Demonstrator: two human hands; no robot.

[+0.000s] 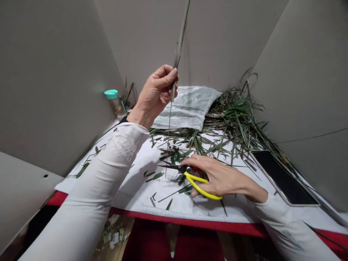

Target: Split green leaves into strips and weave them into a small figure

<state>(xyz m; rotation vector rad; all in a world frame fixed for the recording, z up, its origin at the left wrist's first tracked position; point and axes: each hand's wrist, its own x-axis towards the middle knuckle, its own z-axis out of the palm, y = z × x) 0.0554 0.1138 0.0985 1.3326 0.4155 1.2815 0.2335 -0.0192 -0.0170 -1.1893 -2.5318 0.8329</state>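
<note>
My left hand (163, 85) is raised above the table, its thumb and fingers pinched round a long narrow leaf (182, 34). The leaf's upper part runs up past the top of the view. A thin strand (169, 123) hangs from below that hand toward the tabletop. Lower and to the right, my right hand (212, 175) grips a pair of scissors (202, 186) with yellow handles. Their dark blades point left, close to the strand's lower end; whether they touch it I cannot tell. Several cut leaf pieces (158, 175) lie under and around the scissors.
A heap of green and brown leaves (236, 112) fills the back right, beside a translucent plastic bag (187, 105). A phone (282, 177) lies at the right. A bottle with a turquoise lid (111, 94) stands back left. Grey panels (212, 40) enclose the white-covered table (130, 195).
</note>
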